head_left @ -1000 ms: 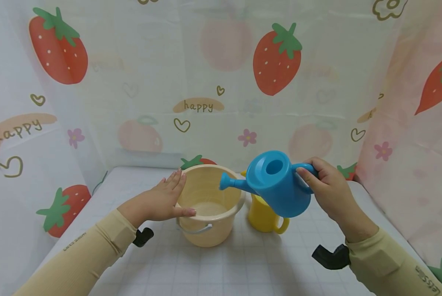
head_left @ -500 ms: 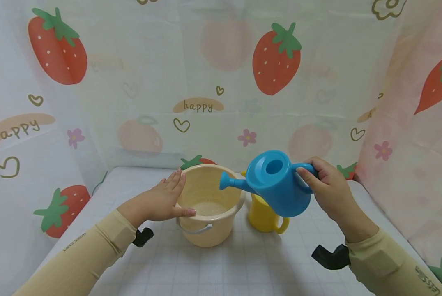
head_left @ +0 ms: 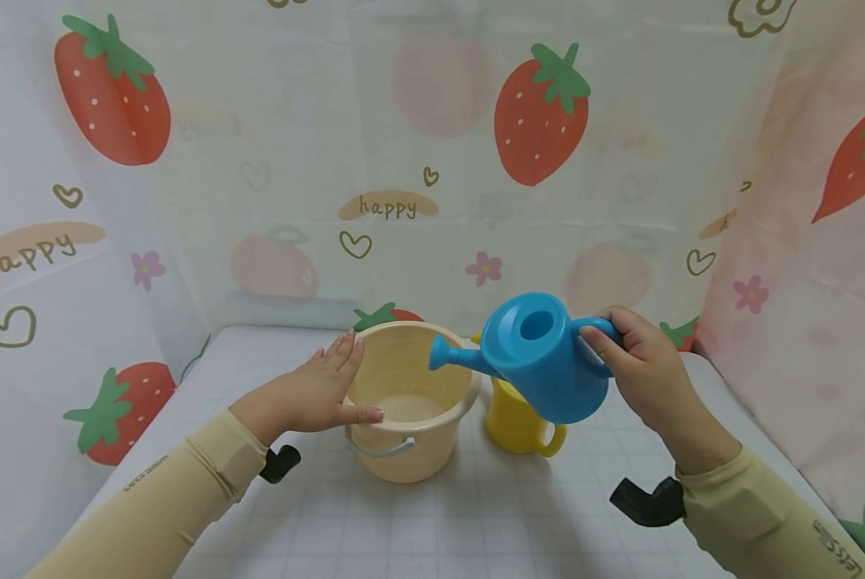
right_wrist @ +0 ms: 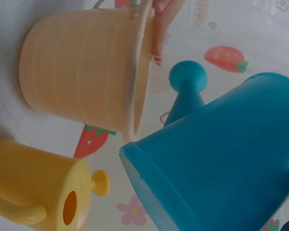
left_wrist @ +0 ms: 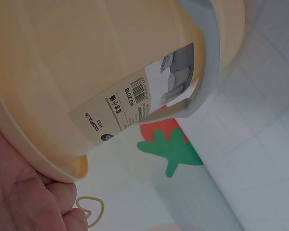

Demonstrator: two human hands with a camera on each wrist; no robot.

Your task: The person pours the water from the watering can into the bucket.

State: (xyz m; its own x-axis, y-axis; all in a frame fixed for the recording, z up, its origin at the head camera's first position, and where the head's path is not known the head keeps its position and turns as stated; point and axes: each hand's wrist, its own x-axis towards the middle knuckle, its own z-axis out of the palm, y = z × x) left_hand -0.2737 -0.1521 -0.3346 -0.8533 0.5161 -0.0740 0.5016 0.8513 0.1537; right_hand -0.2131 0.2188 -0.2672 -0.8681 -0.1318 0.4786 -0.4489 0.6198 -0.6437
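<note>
My right hand point(head_left: 642, 370) grips the handle of a blue watering can point(head_left: 559, 382), held in the air and tipped to the left. Its spout head is over the right part of a cream plastic bucket point(head_left: 411, 454) that stands upright on the table. On the bucket's left rim rests my left hand point(head_left: 305, 394), its fingers extended. A yellow watering can point(right_wrist: 38, 180) stands right of the bucket, partly hidden behind the blue one in the head view. Whether water leaves the spout is too faint to tell.
A grey bail handle point(left_wrist: 211, 62) hangs down the bucket's side, beside a printed label point(left_wrist: 135, 96). The white table point(head_left: 375, 531) carries a faint grid. Strawberry-patterned curtains point(head_left: 418, 121) enclose its back and sides. Black mounts point(head_left: 649, 503) are on both wrists.
</note>
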